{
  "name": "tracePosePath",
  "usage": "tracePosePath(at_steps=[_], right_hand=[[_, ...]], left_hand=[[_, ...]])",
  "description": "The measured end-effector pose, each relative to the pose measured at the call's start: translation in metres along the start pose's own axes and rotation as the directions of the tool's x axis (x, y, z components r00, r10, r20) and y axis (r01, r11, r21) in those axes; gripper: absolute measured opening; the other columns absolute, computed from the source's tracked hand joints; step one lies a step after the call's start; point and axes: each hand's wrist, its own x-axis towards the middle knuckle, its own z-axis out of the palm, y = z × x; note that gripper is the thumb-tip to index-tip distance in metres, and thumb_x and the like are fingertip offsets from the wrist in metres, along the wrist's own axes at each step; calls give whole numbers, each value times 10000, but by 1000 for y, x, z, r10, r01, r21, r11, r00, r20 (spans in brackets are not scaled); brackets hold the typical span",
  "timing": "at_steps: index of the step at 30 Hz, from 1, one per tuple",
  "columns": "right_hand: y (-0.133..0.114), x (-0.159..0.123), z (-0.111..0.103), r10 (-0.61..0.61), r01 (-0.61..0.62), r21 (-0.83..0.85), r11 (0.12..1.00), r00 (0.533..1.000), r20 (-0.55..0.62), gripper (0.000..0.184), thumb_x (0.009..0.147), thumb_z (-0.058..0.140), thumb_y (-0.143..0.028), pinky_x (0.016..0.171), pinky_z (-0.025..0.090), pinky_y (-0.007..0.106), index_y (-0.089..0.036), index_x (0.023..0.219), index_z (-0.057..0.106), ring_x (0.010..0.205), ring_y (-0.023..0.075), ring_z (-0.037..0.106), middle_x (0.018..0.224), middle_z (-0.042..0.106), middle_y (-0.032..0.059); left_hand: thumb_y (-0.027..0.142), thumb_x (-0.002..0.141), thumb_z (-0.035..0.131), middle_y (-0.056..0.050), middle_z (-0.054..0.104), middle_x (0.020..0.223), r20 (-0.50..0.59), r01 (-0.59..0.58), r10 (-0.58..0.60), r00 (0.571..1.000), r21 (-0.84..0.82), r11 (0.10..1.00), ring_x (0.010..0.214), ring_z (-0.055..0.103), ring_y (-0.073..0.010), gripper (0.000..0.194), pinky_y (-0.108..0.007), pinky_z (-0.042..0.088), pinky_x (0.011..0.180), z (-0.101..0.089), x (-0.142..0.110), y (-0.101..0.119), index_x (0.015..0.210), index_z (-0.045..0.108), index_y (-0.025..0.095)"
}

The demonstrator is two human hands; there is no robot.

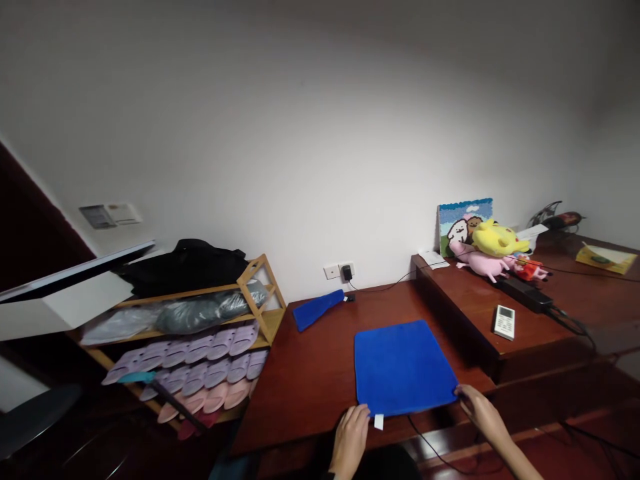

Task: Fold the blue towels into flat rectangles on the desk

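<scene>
The blue cloth (pixel 403 367) lies flat on the reddish-brown desk (pixel 305 373), its white tag (pixel 379 422) too small for me to read, the right hand (pixel 479 408) pinching one near corner, the left hand (pixel 350 437) curled at the other, thumb hidden, grip impossible to tell.

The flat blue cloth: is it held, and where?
The right hand pinches the flat blue cloth by its near right corner; the left hand is at the near left corner, grip unclear.

Reddish-brown tabletop (pixel 310 373), square blue cloth (pixel 404 367) spread flat, narrow blue cloth (pixel 316 311) near the wall (pixel 280 160)
</scene>
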Motion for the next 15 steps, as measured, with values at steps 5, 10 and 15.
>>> tracePosePath(at_steps=[5, 10, 15], right_hand=[[-21, 26, -23, -22, 20, -42, 999, 999, -47, 360, 903, 451, -511, 849, 607, 482, -359, 972, 769, 1020, 378, 733, 1078, 779, 102], [-90, 101, -82, -175, 169, -76, 983, 981, -86, 333, 924, 455, -383, 838, 594, 398, -275, 1013, 756, 973, 294, 742, 1055, 778, 87], [-140, 204, -132, -206, 196, -77, 978, 967, -148, 343, 903, 471, -333, 951, 550, 394, -199, 1054, 749, 1005, 242, 725, 1070, 779, 85]], left_hand=[[324, 1042, 367, -86, 799, 961, -46, 36, -34, 998, 48, 998, 880, 760, -282, 375, -462, 640, 814, -16, 24, -2, 1088, 738, 308], [394, 1024, 427, -99, 802, 1025, -125, 97, -114, 986, -139, 986, 919, 767, -279, 346, -428, 634, 825, -69, 116, 8, 1044, 749, 267], [377, 1017, 465, -94, 784, 1117, -174, 70, -104, 979, -191, 979, 994, 740, -248, 321, -400, 588, 923, -129, 232, 6, 1111, 730, 222]])
